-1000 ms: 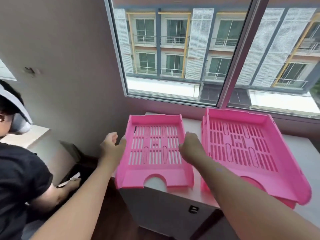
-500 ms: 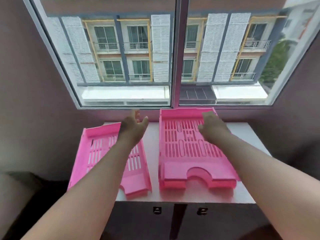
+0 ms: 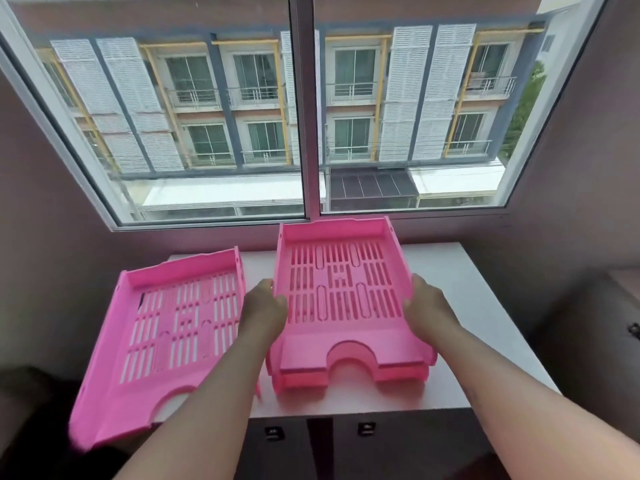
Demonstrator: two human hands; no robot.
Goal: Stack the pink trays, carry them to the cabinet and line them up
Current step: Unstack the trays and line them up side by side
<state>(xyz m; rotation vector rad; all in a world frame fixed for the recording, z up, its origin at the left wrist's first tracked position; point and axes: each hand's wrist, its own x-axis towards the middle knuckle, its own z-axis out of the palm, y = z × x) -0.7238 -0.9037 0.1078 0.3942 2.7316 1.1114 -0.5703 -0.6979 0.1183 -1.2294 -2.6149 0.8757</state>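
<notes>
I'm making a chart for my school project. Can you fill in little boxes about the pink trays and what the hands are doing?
surface: white cabinet top under a window
right stack: pink trays, nested together
left tray: single pink tray, lying askew, its near corner hanging over the cabinet edge
left hand: gripping the stack's left wall
right hand: gripping the stack's right wall
trays inside: nothing in them
stacking: the left tray is not yet with the others

A slotted pink tray (image 3: 166, 327) lay askew at lower left, its front corner overhanging the cabinet (image 3: 446, 268) top. At centre, stacked pink trays (image 3: 341, 289) sat squarely, notched fronts toward the bottom.
</notes>
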